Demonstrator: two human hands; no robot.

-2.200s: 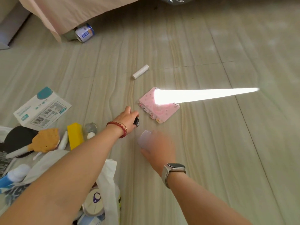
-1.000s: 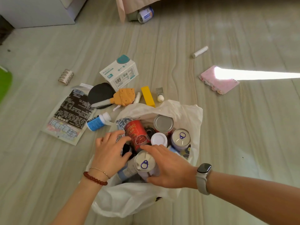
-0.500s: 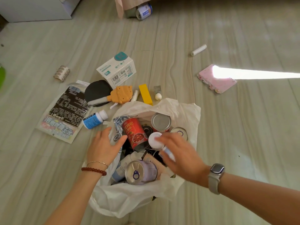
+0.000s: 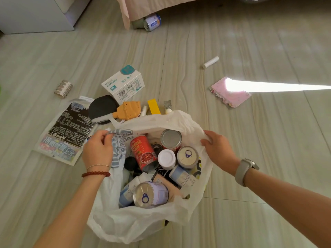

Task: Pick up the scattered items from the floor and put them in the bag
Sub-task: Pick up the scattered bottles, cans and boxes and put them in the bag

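Observation:
A white plastic bag [image 4: 136,222] stands open on the floor, holding several cans, among them a red can [image 4: 143,152] and a pale purple can [image 4: 152,194], plus a white-capped bottle [image 4: 166,159]. My left hand [image 4: 98,149] grips the bag's left rim, where the plastic is printed blue. My right hand [image 4: 217,147] grips the right rim. On the floor beyond the bag lie a white box [image 4: 123,85], a black paddle [image 4: 102,108], an orange biscuit-shaped toy [image 4: 129,110], a yellow block [image 4: 153,106], a pink notebook [image 4: 231,94] and a white tube [image 4: 210,62].
A black printed packet [image 4: 66,129] lies left of the bag, and a thread spool [image 4: 63,88] farther left. A blue-labelled can [image 4: 152,22] rests under the pink bed cover [image 4: 143,6]. A grey cabinet [image 4: 35,13] stands at the top left. A sunlight strip crosses the right floor.
Both hands dropped their items into the bag, then moved out to its rim; the left now grips the left edge and the right the right edge, spreading the opening.

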